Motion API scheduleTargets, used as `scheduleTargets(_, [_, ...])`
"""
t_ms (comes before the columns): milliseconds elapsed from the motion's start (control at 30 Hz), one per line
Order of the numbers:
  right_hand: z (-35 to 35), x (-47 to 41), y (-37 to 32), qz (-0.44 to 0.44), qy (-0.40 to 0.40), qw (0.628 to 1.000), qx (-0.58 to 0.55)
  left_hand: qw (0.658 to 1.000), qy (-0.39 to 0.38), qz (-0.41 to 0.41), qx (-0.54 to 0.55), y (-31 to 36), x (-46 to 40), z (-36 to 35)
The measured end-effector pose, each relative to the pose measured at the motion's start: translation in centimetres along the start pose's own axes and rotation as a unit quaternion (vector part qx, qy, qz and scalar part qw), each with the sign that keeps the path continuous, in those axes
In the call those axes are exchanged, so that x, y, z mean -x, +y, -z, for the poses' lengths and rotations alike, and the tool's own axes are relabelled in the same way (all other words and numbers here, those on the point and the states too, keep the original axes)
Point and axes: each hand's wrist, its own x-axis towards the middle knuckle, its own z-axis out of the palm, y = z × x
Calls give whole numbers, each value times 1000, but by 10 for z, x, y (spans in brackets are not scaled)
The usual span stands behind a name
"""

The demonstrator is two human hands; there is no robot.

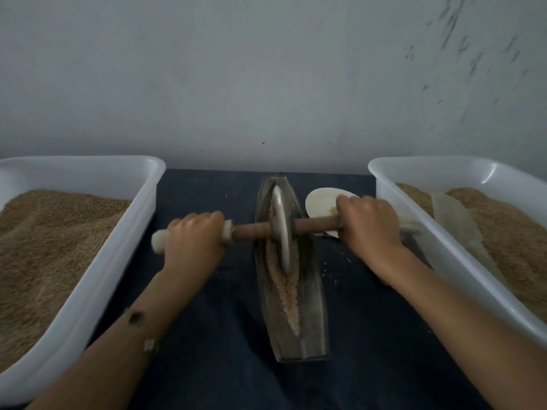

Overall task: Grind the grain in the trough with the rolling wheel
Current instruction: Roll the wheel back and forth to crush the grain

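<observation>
Dark cloth [207, 291] bears trough [266, 306], two tubs [118, 247] [444, 247], scoop [319, 199].

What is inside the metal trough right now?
The trough holds crushed grain along its groove, with the wheel standing upright in its far half. The wheel covers whatever grain lies directly beneath it.

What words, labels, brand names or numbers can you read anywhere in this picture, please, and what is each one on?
None: no readable text shows anywhere.
The left tub, the right tub, the trough and the wheel bear no visible lettering.
The marks on the wall are smudges, not writing.
The left hand and the right hand cover parts of the handle.
</observation>
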Motion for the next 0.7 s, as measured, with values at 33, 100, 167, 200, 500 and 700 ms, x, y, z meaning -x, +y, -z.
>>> scheduleTargets(33, [-9,-15,0,-10,-1,1000,-3,1000,13,6,-5,0,-10,-4])
scheduleTargets(100, [-23,-41,2,-27,-8,1000,0,999,8,28,-20,0,-34,-12])
scheduleTargets(167, [-33,-55,5,-50,2,999,-1,998,3,45,-32,-1,-54,-15])
scheduleTargets(200, [-37,-59,6,-61,12,998,-4,998,9,48,-37,-1,-60,-16])
scheduleTargets(500, [-15,-12,1,29,80,996,-39,999,24,-8,-23,2,-12,-5])
scheduleTargets(700, [30,71,5,78,118,984,-105,993,65,-93,21,16,51,50])
